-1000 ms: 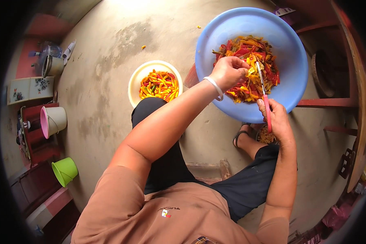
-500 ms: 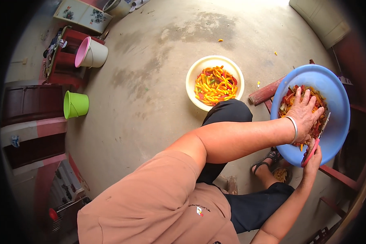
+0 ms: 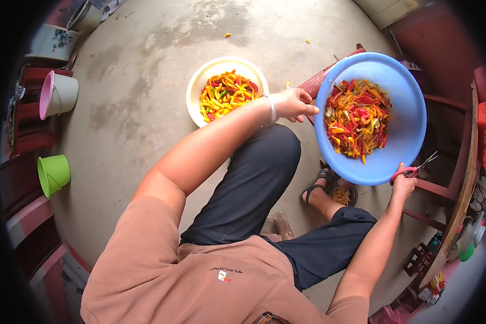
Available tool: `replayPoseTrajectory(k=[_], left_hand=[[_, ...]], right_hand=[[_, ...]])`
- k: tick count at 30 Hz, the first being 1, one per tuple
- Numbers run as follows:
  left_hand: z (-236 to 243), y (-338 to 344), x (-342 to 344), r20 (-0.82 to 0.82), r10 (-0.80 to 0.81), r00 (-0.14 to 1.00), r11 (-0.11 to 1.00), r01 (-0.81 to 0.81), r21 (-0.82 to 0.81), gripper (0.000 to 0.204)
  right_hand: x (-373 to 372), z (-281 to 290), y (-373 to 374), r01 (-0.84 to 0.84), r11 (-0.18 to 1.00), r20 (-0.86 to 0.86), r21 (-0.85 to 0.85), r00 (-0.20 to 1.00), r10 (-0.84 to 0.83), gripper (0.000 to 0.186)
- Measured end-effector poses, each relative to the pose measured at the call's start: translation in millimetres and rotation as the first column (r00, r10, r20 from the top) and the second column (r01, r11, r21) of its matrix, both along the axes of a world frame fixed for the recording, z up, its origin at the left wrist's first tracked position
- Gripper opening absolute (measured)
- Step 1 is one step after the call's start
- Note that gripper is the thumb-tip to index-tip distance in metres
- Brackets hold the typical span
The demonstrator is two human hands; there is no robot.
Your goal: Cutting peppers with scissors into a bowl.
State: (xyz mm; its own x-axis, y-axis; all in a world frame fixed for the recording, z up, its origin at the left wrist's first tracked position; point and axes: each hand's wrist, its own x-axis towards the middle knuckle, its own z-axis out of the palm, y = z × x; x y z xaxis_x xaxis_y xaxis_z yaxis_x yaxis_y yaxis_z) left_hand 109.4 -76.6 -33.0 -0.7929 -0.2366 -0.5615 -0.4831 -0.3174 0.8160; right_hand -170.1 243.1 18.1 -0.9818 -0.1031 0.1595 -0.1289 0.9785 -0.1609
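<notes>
So your right hand (image 3: 403, 187) is closed around the red handles of a pair of scissors (image 3: 411, 171), blades slightly parted and pointing up and away to the right, outside the big blue plastic basin (image 3: 407, 135). That hand is just beside the basin's near right rim.

Your left hand (image 3: 290, 102), the one with the white bangle (image 3: 272, 109) on the wrist, is half curled, with the thumb stretched out to the basin's left rim. I can't tell if it's actually gripping the edge or just resting by it, and I can't make out anything in the fingers.

The basin sits mostly between and beyond your two hands, with a heap of cut-up red, yellow and orange peppers (image 3: 359, 121) in it. A reddish wooden beam (image 3: 319, 82) pokes out from its left side, just past your left fingers.

Off to the left of that hand, partly behind your wrist, there's a cream bowl (image 3: 195, 96) of mostly yellow peppers (image 3: 227, 94) that look whole, plus some red and a bit of green. Way further left of both hands: a lime green bucket (image 3: 55, 174) and a white pail (image 3: 65, 96) with a pink rim.
</notes>
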Motion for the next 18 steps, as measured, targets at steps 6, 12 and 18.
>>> replayPoseTrajectory(k=[6,12,18], left_hand=[[-2,18,-40,-0.022,-0.101,0.995,0.985,0.097,-0.14,0.038],[24,0,-2,-0.072,-0.037,0.997,0.982,0.049,0.183,0.046],[-38,-13,54,-0.114,0.404,0.908,0.909,-0.385,0.158,0.048]], right_hand=[[6,-27,19,0.355,0.664,0.545,-0.658,0.833,0.095,0.039],[9,-6,20,0.311,0.8,0.683,-0.512,0.712,0.16,0.047],[5,-5,33,0.337,0.695,0.597,-0.635,0.786,0.164,0.051]])
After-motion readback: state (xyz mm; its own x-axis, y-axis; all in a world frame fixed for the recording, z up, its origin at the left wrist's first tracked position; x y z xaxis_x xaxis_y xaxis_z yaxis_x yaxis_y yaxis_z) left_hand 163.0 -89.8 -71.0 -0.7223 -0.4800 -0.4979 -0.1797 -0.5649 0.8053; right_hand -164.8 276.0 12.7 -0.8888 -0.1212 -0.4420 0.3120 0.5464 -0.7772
